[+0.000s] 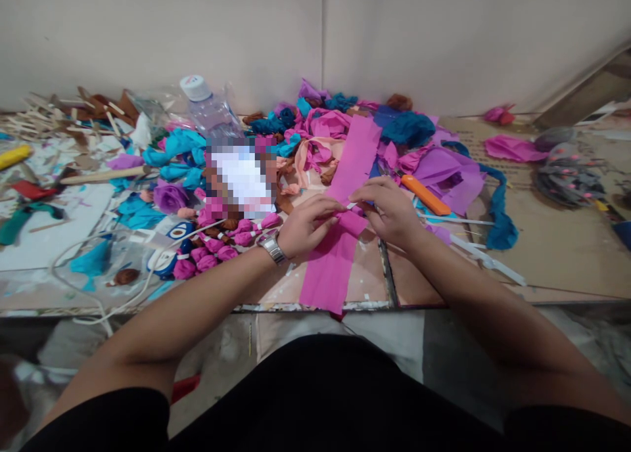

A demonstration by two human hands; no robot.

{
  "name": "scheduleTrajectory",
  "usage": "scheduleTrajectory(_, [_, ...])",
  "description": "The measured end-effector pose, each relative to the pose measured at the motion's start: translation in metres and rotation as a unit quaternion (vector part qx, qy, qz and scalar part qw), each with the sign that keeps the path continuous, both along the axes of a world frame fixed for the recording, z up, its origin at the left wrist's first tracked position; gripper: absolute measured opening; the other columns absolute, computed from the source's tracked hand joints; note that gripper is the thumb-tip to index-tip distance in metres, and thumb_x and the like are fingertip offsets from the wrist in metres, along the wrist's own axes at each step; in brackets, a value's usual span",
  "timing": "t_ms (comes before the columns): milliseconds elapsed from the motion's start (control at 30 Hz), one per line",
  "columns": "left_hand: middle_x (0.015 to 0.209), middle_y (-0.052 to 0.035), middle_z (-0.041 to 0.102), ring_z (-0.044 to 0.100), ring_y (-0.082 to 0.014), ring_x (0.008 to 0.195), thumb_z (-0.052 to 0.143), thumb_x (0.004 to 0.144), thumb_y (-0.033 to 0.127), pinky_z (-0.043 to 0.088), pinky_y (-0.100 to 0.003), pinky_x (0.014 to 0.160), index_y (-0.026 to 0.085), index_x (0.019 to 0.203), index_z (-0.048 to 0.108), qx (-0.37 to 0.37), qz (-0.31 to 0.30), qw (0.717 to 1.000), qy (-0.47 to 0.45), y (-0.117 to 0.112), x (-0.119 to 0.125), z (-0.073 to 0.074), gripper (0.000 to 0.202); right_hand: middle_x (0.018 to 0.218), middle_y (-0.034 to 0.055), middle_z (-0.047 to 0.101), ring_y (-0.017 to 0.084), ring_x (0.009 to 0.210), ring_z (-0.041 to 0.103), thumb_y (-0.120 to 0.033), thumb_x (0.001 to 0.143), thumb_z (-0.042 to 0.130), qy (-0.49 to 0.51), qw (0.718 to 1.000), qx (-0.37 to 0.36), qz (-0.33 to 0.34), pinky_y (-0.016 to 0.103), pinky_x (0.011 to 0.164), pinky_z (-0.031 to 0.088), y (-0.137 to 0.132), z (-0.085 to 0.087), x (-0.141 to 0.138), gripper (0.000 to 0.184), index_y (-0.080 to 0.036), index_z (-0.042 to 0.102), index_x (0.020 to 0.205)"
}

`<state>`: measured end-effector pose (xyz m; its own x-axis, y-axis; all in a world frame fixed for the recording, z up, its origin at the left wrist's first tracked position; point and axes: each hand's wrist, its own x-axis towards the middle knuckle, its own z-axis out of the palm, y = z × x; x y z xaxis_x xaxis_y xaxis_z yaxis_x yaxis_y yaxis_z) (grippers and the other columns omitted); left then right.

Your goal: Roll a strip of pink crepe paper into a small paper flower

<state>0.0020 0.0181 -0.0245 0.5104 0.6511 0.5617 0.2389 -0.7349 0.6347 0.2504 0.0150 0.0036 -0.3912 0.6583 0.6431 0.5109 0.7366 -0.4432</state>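
Note:
A long strip of pink crepe paper [328,274] lies lengthwise in front of me, from the table's front edge up to the paper heap. Over its middle, my left hand [309,225] and my right hand [388,212] are close together, fingertips nearly meeting. Both are closed in a pinch on a smaller piece of pink crepe paper [352,222] that lies across the strip. A small white bit [351,205] shows between the fingertips; its kind is unclear. Just beyond my right hand rests an orange utility knife [426,194].
A clear bottle [211,110] stands behind bundled crepe-paper pieces [207,251]. A white cable [148,278] loops at the left, near green-handled pliers [29,222]. White strips [488,260] and blue crepe paper [501,209] lie on the right, before dark netting [569,176].

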Motion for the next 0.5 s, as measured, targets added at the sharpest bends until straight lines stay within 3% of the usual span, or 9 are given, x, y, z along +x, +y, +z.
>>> scheduleTrajectory(100, [0.125, -0.0106, 0.076, 0.072, -0.0233, 0.118, 0.061, 0.106, 0.030, 0.058, -0.043, 0.107, 0.023, 0.128, 0.074, -0.012, 0.004, 1.000, -0.005, -0.0005, -0.0001, -0.0004, 0.026, 0.099, 0.0042, 0.079, 0.027, 0.106, 0.069, -0.015, 0.101, 0.060, -0.001, 1.000, 0.028, 0.005, 0.048, 0.093, 0.060, 0.0004, -0.0005, 0.0006, 0.022, -0.029, 0.075, 0.109])
scheduleTrajectory(500, [0.124, -0.0110, 0.077, 0.072, -0.0231, 0.117, 0.062, 0.106, 0.031, 0.058, -0.042, 0.104, 0.022, 0.126, 0.073, -0.012, -0.001, 1.000, -0.011, -0.0009, 0.0010, 0.0000, 0.024, 0.102, 0.0046, 0.080, 0.027, 0.107, 0.070, -0.014, 0.101, 0.060, -0.021, 0.999, 0.019, 0.016, 0.046, 0.094, 0.060, 0.0000, -0.0039, -0.0005, 0.023, -0.028, 0.075, 0.113])
